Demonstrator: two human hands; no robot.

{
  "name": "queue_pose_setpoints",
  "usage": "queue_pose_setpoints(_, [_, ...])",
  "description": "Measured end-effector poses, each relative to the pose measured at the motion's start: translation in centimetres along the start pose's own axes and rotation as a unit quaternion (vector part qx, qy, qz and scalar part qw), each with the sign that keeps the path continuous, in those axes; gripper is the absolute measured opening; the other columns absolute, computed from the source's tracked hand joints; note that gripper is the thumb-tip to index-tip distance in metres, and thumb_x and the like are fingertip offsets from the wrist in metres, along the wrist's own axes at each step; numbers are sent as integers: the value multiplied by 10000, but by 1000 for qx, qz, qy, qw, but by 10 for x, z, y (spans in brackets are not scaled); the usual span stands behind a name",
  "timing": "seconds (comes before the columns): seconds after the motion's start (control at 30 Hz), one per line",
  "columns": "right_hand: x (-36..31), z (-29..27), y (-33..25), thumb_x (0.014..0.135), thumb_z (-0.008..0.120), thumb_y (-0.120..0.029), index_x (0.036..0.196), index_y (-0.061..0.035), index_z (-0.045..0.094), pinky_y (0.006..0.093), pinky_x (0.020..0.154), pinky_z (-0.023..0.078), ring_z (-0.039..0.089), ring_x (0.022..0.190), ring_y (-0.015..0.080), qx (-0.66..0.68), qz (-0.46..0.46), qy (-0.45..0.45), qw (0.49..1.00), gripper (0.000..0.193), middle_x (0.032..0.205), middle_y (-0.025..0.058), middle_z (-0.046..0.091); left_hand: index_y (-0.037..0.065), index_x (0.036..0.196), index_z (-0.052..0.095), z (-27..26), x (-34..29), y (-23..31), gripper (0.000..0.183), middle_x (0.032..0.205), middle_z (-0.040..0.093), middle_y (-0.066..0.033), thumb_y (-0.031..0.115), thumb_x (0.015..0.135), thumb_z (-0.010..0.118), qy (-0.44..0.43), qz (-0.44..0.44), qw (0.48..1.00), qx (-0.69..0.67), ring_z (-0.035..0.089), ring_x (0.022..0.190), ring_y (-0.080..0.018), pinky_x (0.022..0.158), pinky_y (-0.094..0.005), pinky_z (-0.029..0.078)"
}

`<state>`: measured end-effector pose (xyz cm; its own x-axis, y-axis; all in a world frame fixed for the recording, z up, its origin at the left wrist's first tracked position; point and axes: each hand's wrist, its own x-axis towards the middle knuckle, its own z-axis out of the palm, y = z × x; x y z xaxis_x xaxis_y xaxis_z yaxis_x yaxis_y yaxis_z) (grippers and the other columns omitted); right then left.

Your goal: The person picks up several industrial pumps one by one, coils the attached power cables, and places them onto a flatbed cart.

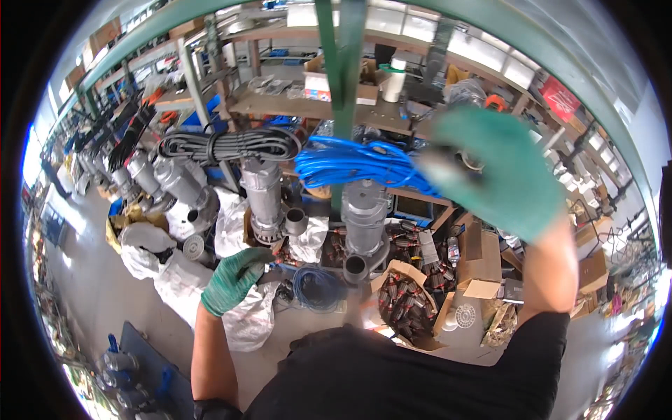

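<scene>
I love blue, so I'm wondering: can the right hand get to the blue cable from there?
Probably yes: the right hand appears beside the right end of the blue cable, with nothing seen blocking the way. The hand is blurred, so I can't tell if they touch.

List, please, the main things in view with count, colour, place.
Cylindrical metal pumps: several, grey, left to centre
Thick looped cable: one, blue, upper centre
Looped cable bundles: several, black, upper left
Thin wire coil: one, bluish, low centre
Crumpled sacks: several, white, left to centre
Cardboard boxes: several, brown, mostly right
Small parts: many, dark, low centre
Metal post: one, green, top centre
Gloved left hand: one, green, lower left
Gloved right hand: one, green, upper right
</scene>
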<state>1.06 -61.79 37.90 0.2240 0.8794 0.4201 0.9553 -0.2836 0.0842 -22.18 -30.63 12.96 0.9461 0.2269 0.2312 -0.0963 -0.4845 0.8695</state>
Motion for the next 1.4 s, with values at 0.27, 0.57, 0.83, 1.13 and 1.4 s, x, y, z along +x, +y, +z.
queue_pose_setpoints(0.27, [-32,9,-78,970,669,-394,1026,-23,690,427,791,556,694,870,267,179,-122,33,976,376,960,132,709,-41,1256,640,-24,-5,29,284,1094,699,-196,100,1009,637,-73,37,994,76,714,994,-306,872,-386,555])
queue_pose_setpoints(0.57, [-34,78,-110,959,680,-376,1026,-26,684,425,779,550,688,859,266,272,-96,-31,957,357,951,131,702,26,1135,698,-33,6,84,299,1120,678,-132,191,887,720,-84,257,912,309,636,1065,-371,924,-473,510])
queue_pose_setpoints(0.83, [-42,172,-171,949,690,-361,1025,-29,680,423,769,545,682,849,264,367,32,-149,918,341,944,129,695,119,1249,678,13,-14,162,559,1246,633,-157,304,735,797,34,320,899,297,565,1236,-410,1010,-540,479])
queue_pose_setpoints(1.13, [-42,194,-236,937,700,-343,1025,-31,675,421,757,539,675,838,263,450,157,-138,868,324,936,127,688,69,1062,716,-20,-14,320,287,1066,716,-142,269,859,749,125,457,878,64,704,962,-363,823,-503,556])
queue_pose_setpoints(1.4, [-77,196,-250,927,710,-327,1024,-34,670,419,746,533,670,828,262,450,199,-130,861,311,929,125,681,12,1077,687,-35,17,302,463,1103,686,-178,399,854,806,213,594,775,28,698,870,-331,765,-466,576])
